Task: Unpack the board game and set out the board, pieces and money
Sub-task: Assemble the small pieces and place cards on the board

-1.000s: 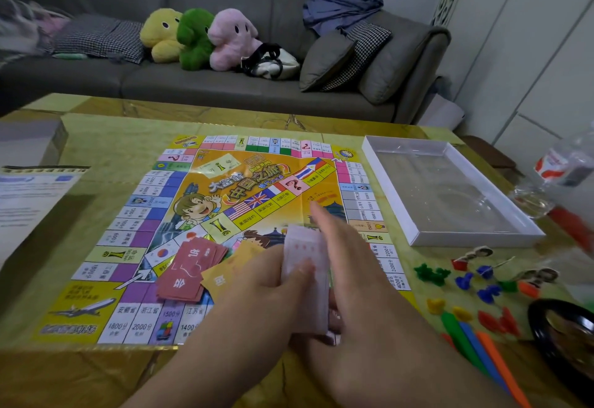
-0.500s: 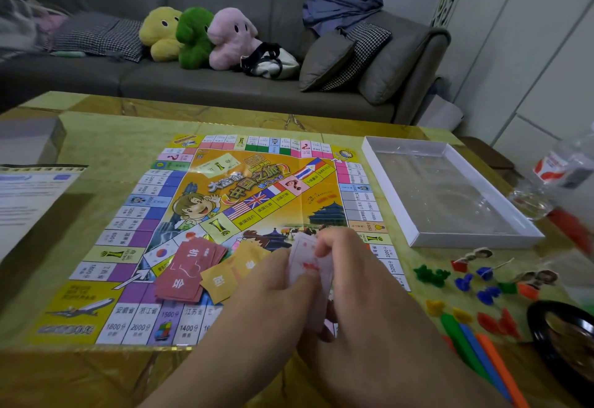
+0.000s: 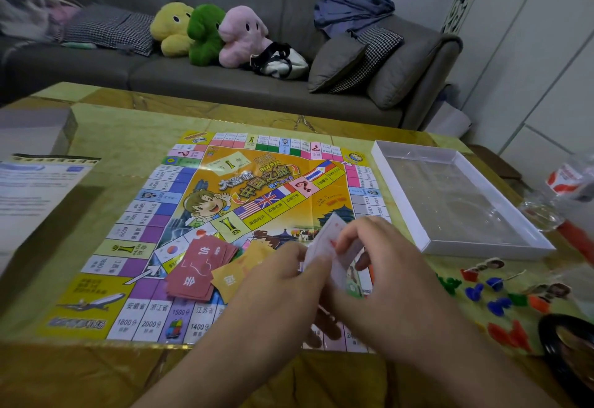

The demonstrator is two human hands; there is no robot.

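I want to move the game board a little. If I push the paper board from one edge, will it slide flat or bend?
The board looks like thin folded paper: creases cross it, so it would probably buckle at a fold instead of sliding whole. It seems light, so the red cards and yellow cards lying on it could shift. Lifting it would likely make it sag.

Two bare forearms enter from the bottom edge, around six o'clock, ending in a left hand (image 3: 283, 295) and a right hand (image 3: 385, 282). No sleeves show at all. Both wrists are uncovered, with no watch, bracelet or band. The visible fingers carry no rings, and no gloves are worn.
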